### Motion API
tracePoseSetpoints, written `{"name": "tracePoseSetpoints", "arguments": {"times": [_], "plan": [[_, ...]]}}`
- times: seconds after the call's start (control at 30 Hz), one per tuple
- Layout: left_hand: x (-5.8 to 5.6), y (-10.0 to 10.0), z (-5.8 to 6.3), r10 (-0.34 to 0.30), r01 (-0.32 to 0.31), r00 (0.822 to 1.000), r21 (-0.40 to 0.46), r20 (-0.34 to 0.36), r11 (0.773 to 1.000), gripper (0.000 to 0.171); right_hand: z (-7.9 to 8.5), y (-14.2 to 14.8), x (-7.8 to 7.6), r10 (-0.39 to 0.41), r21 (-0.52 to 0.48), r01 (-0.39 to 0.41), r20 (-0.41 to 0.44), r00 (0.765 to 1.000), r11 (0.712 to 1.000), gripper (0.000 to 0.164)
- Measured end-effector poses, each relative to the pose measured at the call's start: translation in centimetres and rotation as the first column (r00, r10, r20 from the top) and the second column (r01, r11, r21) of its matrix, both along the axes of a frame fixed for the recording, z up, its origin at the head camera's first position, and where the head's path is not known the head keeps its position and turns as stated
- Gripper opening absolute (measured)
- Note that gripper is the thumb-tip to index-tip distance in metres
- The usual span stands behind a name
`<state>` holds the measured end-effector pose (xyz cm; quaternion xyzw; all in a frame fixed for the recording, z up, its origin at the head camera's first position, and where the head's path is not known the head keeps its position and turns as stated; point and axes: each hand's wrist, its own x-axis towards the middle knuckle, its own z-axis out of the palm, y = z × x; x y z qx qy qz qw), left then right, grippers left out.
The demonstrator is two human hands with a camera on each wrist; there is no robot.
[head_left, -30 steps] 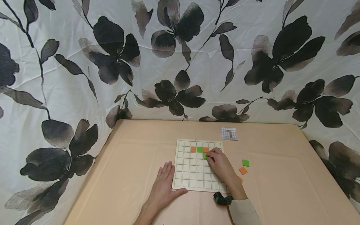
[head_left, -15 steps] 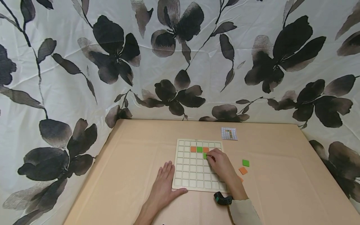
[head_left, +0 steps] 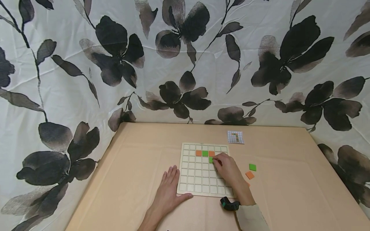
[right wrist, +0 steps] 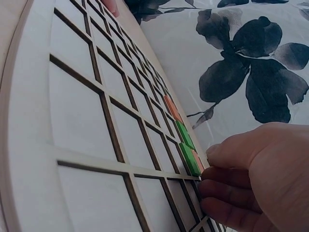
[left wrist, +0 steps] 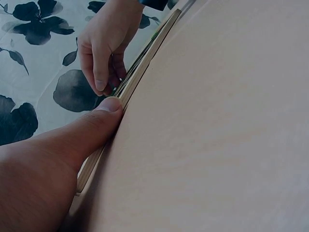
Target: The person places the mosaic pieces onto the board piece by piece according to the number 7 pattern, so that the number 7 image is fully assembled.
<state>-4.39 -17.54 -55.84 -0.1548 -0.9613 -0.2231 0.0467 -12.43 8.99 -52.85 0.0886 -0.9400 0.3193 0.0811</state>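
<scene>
A pale square grid board (head_left: 191, 172) lies on the table. Orange (head_left: 198, 153), green (head_left: 205, 153) and orange (head_left: 211, 153) tiles sit in a row near its far side. My right hand (head_left: 226, 168) has its thumb and fingertips at the right part of another green tile (head_left: 210, 159), just below the right orange one. In the right wrist view, this green tile (right wrist: 189, 158) shows beside the curled fingers. My left hand (head_left: 167, 189) lies with straight fingers along the board's left edge; its thumb (left wrist: 108, 108) rests against the near edge.
Right of the board lie a loose green tile (head_left: 252, 167) and an orange tile (head_left: 250, 175); another orange tile (head_left: 248, 184) is partly hidden by the right wrist. A small printed pattern card (head_left: 235, 137) lies beyond the board. A floral cloth (head_left: 179, 70) hangs behind the table.
My right hand has shifted very slightly to the right, showing a little more of the green tile at its fingertips. The left hand and the board stay still.
</scene>
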Motion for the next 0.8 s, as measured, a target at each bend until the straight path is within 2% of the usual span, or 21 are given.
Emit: {"name": "tracePoseSetpoints", "arguments": {"times": [0.57, 0.8], "plan": [[0.31, -0.61, 0.23, -0.014, 0.014, 1.0, -0.003, 0.007, 1.0, 0.109, 0.26, -0.39, 0.74, -0.024, -0.006, 0.025, 0.035, 0.999, 1.0, 0.014], [0.41, -0.6, 0.48, -0.02, 0.02, 1.0, -0.005, -0.013, 1.0, 0.109, 0.3, -0.27, 0.78, -0.004, -0.025, 0.004, -0.002, 1.0, 1.0, 0.013]]}}
